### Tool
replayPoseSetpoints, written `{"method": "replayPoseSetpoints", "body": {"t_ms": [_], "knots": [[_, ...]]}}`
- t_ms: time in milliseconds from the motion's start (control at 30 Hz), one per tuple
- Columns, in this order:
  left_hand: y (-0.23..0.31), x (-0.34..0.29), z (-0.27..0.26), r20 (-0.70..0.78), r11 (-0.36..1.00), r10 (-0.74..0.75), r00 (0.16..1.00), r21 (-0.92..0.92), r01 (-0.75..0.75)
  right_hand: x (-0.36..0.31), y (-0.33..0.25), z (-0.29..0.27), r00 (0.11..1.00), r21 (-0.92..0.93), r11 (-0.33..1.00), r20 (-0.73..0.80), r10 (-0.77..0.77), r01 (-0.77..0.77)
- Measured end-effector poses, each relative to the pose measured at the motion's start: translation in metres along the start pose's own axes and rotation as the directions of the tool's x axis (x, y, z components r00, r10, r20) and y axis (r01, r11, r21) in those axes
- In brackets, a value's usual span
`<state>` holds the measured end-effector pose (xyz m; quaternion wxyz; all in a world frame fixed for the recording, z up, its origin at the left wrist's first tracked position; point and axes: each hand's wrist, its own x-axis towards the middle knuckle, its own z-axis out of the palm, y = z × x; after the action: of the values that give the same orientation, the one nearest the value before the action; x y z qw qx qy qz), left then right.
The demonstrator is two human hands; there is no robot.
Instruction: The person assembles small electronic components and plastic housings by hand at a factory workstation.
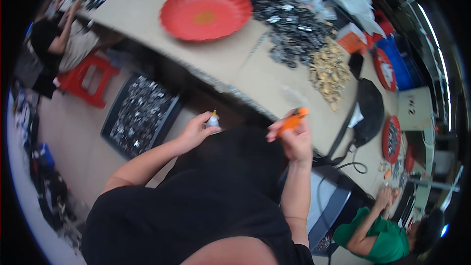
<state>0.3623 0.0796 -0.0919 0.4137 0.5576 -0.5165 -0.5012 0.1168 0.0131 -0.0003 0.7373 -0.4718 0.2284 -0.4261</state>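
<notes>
My left hand [196, 131] is closed around a small whitish bottle [213, 120] with a narrow yellowish tip pointing up. It sits just off the table's front edge, above my lap. Held in my right hand [298, 143] is an orange handheld tool [293, 121], its exact kind blurred. That hand is at the table edge, to the right of the bottle. Beyond both hands, the beige table [216, 61] carries a large red scalloped plate [206, 12] with a yellowish patch in its middle.
Heaps of small dark parts [294, 34] and tan pieces [329, 71] cover the table's far side. A black bag [369, 110] lies at right. On the floor stand a bin of dark parts [142, 113] and a red stool [88, 78]. Other people work at left and lower right.
</notes>
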Motion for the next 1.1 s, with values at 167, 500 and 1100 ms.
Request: {"method": "replayPoseSetpoints", "body": {"t_ms": [167, 500, 1100], "knots": [[-0.047, -0.003, -0.009, -0.078, 0.993, -0.060, 0.995, 0.097, 0.067, 0.016, 0.101, 0.027, 0.919, -0.189, 0.914, 0.100, 0.382, -0.360], [-0.056, -0.003, -0.004, 0.009, 0.977, -0.011, 1.000, 0.212, 0.009, 0.047, 0.156, 0.006, 0.908, -0.903, 0.179, -0.346, 0.235, -0.390], [-0.073, 0.005, 0.008, 0.086, 0.972, -0.149, 0.985, 0.197, 0.130, 0.042, 0.163, 0.004, 0.937, -0.932, 0.097, -0.348, 0.025, -0.348]]}}
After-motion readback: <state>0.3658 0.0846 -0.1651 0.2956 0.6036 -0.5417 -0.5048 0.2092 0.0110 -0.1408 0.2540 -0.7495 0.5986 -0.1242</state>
